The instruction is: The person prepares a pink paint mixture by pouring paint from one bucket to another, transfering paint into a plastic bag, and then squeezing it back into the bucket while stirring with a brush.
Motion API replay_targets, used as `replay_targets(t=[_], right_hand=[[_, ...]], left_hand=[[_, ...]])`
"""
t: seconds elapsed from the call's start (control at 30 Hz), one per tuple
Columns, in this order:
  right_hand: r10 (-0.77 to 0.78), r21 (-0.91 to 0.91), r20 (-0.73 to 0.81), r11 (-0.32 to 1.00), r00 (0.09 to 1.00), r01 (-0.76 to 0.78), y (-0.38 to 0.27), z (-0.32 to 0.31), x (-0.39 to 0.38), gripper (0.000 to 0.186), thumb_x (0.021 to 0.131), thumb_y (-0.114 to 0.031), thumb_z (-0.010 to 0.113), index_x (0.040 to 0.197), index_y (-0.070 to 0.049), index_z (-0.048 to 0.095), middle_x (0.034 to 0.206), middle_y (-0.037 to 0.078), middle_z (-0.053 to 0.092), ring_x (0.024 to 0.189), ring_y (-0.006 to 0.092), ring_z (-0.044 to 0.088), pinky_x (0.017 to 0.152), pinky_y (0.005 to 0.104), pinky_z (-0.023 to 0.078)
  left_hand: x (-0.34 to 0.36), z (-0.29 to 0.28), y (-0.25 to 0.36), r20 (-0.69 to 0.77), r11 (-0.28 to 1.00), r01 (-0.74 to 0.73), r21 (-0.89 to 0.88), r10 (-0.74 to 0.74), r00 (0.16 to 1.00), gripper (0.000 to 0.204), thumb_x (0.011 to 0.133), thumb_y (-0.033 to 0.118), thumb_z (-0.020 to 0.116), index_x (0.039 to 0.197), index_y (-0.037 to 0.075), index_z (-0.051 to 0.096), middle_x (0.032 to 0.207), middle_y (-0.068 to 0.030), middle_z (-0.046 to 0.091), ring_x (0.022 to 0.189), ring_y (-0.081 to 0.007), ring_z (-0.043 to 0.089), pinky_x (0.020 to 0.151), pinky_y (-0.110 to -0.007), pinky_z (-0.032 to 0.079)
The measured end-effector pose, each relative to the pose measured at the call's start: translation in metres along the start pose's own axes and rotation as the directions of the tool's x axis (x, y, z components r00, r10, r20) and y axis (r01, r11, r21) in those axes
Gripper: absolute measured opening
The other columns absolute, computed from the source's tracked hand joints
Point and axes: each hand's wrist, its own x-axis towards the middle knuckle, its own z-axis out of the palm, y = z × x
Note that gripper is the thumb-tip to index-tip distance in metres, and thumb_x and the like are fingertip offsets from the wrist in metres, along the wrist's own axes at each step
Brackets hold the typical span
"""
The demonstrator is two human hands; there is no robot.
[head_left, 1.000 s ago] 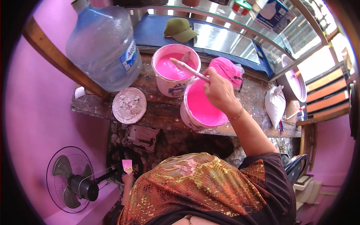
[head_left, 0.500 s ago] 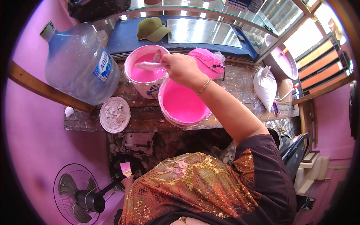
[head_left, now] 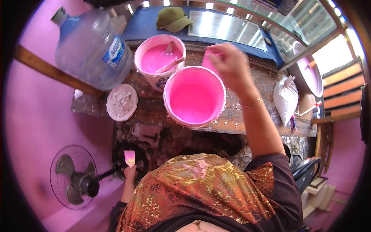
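Note:
Down by my left side, my left hand (head_left: 130,172) is closed on the handle of a paintbrush (head_left: 130,156) with pink bristles. My right hand (head_left: 232,69) is over the bench, smeared by motion, in front of a pink plastic bag (head_left: 209,61); its fingers are too blurred to read. Just left of it stands the near bucket (head_left: 167,108), with bright pink paint (head_left: 191,102) inside. Behind that is the far bucket (head_left: 152,79), also holding pink paint. A paint-coated stick (head_left: 171,65) leans on its rim, and another stick-like piece (head_left: 169,47) stands in the paint.
A large water bottle (head_left: 87,54) and a crusted lid (head_left: 121,102) are at the left of the bench. An olive cap (head_left: 172,19) lies behind. A tied white bag (head_left: 286,98) and a roller frame (head_left: 309,110) lie right. A fan (head_left: 75,176) stands lower left.
My right hand has let go of the stick in the far bucket and moved right to the pink bag. The stick now rests on the rim. My left hand still holds the paintbrush.

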Motion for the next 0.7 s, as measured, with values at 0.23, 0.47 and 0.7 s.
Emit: replay_targets(t=[0.23,0.47,0.7], right_hand=[[-0.338,0.717,-0.077,0.635,0.938,0.287,-0.052,-0.156,-0.077,0.017,0.081,-0.014,0.057,0.092,-0.003,0.064,0.077,0.001,0.047,0.063,0.0108,0.037,0.058,0.0251,0.029],[-0.672,0.868,0.056,0.398,0.738,0.297,-0.055,-0.175,-0.089,0.029,0.080,-0.024,0.062,0.107,-0.012,0.063,0.095,-0.002,0.058,0.074,0.0119,0.048,0.070,0.0326,0.034],[-0.727,0.909,0.080,0.334,0.682,0.249,-0.042,-0.170,-0.078,0.032,0.081,-0.021,0.058,0.109,-0.006,0.058,0.104,0.006,0.056,0.090,0.0212,0.052,0.080,0.0404,0.036]], left_hand=[[-0.014,0.048,-0.031,-0.017,0.989,0.018,0.146,-0.016,1.000,0.040,0.076,0.044,0.067,0.078,0.004,0.070,0.066,-0.0120,0.066,0.064,-0.0255,0.066,0.063,-0.038,0.051],[-0.069,0.083,-0.023,-0.066,0.975,0.053,0.218,-0.039,0.997,0.044,0.076,0.045,0.065,0.087,0.003,0.070,0.082,-0.0192,0.068,0.083,-0.0343,0.066,0.077,-0.043,0.050],[-0.111,0.097,-0.035,-0.109,0.988,0.130,0.086,-0.120,0.987,0.043,0.077,0.043,0.065,0.090,0.003,0.070,0.083,-0.0192,0.068,0.083,-0.0345,0.066,0.078,-0.042,0.050]])
